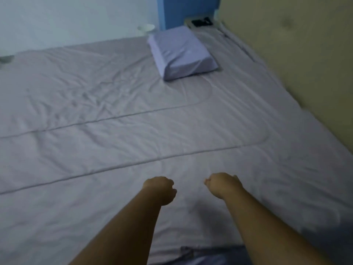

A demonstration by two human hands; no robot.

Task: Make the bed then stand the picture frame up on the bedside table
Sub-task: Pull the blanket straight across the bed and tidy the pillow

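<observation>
A pale grey quilt (133, 115) lies spread flat over the bed, with light creases and stitched lines. A lavender pillow (181, 52) rests on it near the far end, close to the yellow headboard (296, 54). My left hand (160, 190) and my right hand (221, 185) hover side by side just above the near part of the quilt, both with fingers curled down; whether they pinch fabric is hidden. A dark flat object (201, 22), possibly the picture frame, lies on the bedside table (189, 22) behind the pillow.
A blue panel (181, 10) rises behind the bedside table. A white cup-like object (146, 28) stands beyond the bed's far edge. The white wall (66, 20) runs along the far side. A darker sheet (200, 255) shows under the quilt's near edge.
</observation>
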